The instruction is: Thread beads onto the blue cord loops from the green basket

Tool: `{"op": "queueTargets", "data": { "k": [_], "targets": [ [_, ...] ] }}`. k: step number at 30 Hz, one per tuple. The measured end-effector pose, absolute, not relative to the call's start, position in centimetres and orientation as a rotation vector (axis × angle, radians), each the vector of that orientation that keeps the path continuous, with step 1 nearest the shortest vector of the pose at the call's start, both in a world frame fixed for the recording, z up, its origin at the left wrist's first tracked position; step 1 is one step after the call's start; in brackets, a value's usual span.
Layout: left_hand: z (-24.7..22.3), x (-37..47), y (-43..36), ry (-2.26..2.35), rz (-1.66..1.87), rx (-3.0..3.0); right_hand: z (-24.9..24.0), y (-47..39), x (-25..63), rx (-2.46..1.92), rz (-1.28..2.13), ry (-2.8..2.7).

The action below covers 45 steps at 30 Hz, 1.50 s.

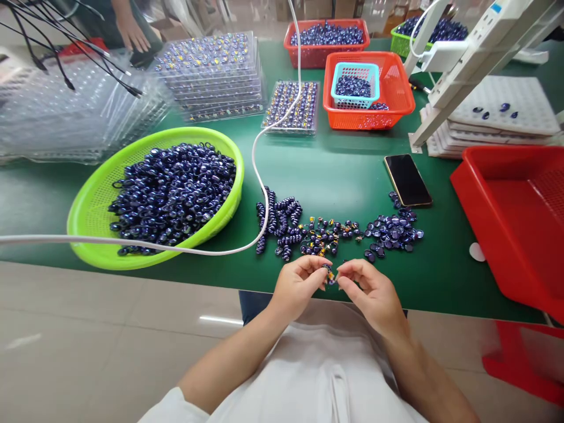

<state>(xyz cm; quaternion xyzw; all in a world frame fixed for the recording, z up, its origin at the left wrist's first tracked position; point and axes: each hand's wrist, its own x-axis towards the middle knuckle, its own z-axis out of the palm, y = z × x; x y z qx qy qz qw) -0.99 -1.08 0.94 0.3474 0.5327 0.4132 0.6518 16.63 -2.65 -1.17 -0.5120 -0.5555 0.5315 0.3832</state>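
Head view: left fingers (pixel 317 278) pinch blue-gold piece (pixel 330 275), long axis roughly toward wearer; right fingers (pixel 351 288), cannot tell.

White top (pixel 286 376), dark blue trousers (pixel 252 306)

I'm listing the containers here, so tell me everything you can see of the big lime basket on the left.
The basket is wide, round-rimmed and lime green, apparently plastic, its wall pierced with small holes. It stands open side up on the green table, near the front edge, heaped with shiny dark-blue pieces. A white cable crosses in front of its near side; whether they touch is unclear.
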Motion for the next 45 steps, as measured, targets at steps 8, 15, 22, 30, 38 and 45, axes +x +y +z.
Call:
{"op": "queueTargets", "data": {
  "k": [8,15,22,30,38,45],
  "targets": [
    [0.9,-1.3,-1.2,1.233,0.909,0.799,-0.9,-2.5,17.2,-1.223,1.134,-1.636],
    [0.8,-0.7,-1.4,1.212,0.91,0.854,-0.7,-2.3,16.3,-1.007,0.81,-1.839],
    [0.8,-0.2,-1.7,1.246,0.91,0.995,-0.8,-2.5,16.0,-1.053,0.637,-1.9],
    [0.2,-0.6,-2.3,1.201,0.901,1.235,0.1,-2.3,16.4,-1.406,1.078,-1.666],
    [-0.1,-1.1,-2.3,1.197,0.929,1.453,0.1,-1.6,17.0,-1.445,1.456,-1.484],
    [0.5,-0.9,-1.8,1.173,0.85,1.005,-0.5,-1.8,16.8,-1.337,1.493,-1.423]
  ]
}}
